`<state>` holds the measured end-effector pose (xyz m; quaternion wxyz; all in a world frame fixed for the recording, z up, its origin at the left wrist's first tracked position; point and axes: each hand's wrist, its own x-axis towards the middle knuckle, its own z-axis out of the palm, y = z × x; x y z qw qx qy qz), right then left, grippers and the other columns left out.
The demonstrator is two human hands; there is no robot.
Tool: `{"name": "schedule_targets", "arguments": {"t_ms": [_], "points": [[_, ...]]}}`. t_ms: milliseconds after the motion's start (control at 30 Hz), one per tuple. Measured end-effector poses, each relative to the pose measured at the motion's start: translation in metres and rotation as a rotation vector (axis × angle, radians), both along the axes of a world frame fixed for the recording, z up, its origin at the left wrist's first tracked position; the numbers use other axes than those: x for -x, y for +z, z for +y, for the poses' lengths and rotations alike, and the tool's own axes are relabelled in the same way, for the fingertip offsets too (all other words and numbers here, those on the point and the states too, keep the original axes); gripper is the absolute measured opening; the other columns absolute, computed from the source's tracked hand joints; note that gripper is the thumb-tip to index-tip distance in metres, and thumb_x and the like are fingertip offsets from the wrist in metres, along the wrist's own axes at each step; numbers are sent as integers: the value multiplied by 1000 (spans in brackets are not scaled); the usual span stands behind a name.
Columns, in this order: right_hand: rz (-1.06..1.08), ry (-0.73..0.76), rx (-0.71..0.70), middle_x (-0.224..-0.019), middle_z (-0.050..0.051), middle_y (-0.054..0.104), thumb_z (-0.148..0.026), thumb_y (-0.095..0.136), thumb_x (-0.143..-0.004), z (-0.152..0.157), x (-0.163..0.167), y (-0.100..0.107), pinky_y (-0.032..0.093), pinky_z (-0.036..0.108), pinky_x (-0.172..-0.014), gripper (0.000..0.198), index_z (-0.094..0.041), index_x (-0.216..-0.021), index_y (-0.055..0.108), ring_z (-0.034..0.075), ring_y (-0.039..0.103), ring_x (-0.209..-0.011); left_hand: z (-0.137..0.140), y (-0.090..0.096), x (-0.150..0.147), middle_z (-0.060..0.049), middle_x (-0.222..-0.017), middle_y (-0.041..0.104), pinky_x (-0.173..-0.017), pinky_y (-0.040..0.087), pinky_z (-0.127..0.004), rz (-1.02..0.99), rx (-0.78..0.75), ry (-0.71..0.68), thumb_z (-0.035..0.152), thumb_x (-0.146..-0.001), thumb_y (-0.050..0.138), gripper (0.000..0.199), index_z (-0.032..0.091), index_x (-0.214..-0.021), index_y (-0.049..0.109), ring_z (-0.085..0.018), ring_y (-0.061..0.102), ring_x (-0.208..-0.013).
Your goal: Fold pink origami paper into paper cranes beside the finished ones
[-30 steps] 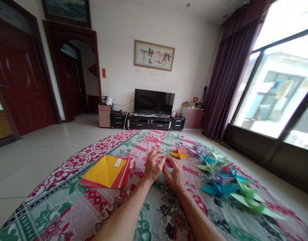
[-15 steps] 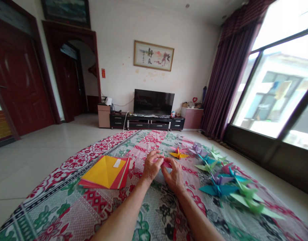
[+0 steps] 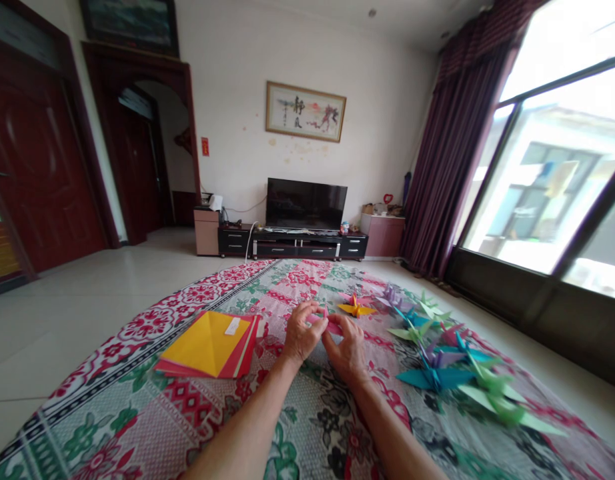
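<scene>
Tablecloth (image 3: 152, 413), patterned with red, green and dark flowers, spreads beneath the paper stack (image 3: 207, 340) and all around it. Well beyond the stack and far to its right hangs a purple curtain (image 3: 452, 153). A black television cabinet (image 3: 277, 250) stands beyond the stack, slightly to its right; it bears a television (image 3: 306, 203), and a framed picture (image 3: 306, 112) hangs on the wall above. Well to the right of the stack sits a cluster of paper cranes (image 3: 437, 377) in blue, green, purple and pink, crowded together. The stack itself shows a yellow sheet uppermost, red ones jutting out below. Right of the stack are the left hand (image 3: 303, 333) and, farther right, the right hand (image 3: 346, 343), each with thumb and fingers pinched on the same pink paper (image 3: 334, 329), whose folds they mostly hide. An orange crane (image 3: 356, 308) rests right of the stack, just past the right hand. A white label (image 3: 232, 326) lies on the stack's yellow sheet.
</scene>
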<state>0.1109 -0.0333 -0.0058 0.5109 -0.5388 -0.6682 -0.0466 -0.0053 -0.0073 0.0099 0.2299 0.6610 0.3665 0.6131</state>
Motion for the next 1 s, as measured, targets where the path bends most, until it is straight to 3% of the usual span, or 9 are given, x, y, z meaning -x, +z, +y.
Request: {"name": "schedule_targets", "arguments": {"t_ms": [233,433,533,667,833,1000], "points": [[35,-112,-16,-90,6,65,-34,56,-72,5,-3,-4,36,36,-81,24,-18,-90,58,22,58,-88,3,-7,-4,-9,-110,58,-79,45,-28,-157,261,-25,22,-69,59,48,17,-115,50,-19,57,-94],[34,-113,-50,-92,7,65,-34,55,-73,5,-2,-3,37,36,-81,26,-18,-93,57,22,58,-87,5,-7,-8,-7,-97,61,-59,46,-21,-254,516,10,41,-72,58,52,19,-118,46,-15,60,-75],[39,-122,-58,-91,8,65,-34,55,-73,5,-2,-3,37,36,-81,25,-17,-92,56,22,58,-87,3,-6,-11,-6,-88,62,-48,43,-18,-342,620,-60,44,-73,57,58,19,-123,40,-13,59,-65],[8,-101,-61,-91,6,65,-32,55,-72,5,-1,-3,37,36,-82,24,-19,-93,56,21,58,-88,2,-8,-15,0,-70,58,-44,42,-19,-449,620,-198,38,-71,60,58,19,-123,41,-10,54,-52],[59,-27,-14,-95,6,63,-36,59,-71,-1,1,1,37,38,-85,30,-19,-96,55,22,56,-91,6,-8,-11,4,-60,53,-44,42,-19,-494,557,-182,23,-68,58,62,20,-127,39,-9,49,-47],[276,144,29,-103,6,60,-38,48,-80,-6,1,5,39,34,-87,30,-19,-103,53,19,54,-97,8,-3,1,4,-58,54,-43,40,-17,-466,532,-206,22,-67,56,62,19,-128,41,-9,52,-47]]}}
